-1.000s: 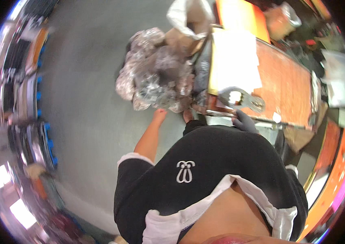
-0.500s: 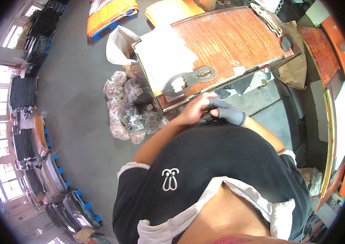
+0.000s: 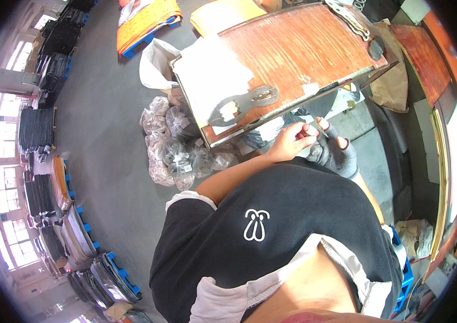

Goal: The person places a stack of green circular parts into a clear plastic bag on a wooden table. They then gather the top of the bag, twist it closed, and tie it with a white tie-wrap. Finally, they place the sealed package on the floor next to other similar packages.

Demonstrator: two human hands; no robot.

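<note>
My bare left hand [image 3: 294, 142] is in front of the table's near edge, its fingers bent and pinched together toward the right hand. My right hand [image 3: 338, 154] wears a grey glove with bare thumb and fingertips showing, and its fingers are curled. A thin, narrow thing seems to lie between the two hands, too small to make out. Beyond them, a dark grey sole-shaped piece [image 3: 245, 103] with cut-out openings lies on the wooden tabletop [image 3: 287, 46], partly over white sheets [image 3: 207, 67].
Clear bags of scraps [image 3: 177, 153] sit on the floor left of the table, below an open white sack [image 3: 156, 64]. A brown paper bag [image 3: 390, 89] leans at the right. Orange sheets [image 3: 145, 27] are stacked on a blue pallet. Dark stacks [image 3: 37, 132] line the left windows.
Both hands have shifted right and separated a little; they overlapped before. The right hand has turned, showing bare thumb and fingertips. The view has shifted slightly.
</note>
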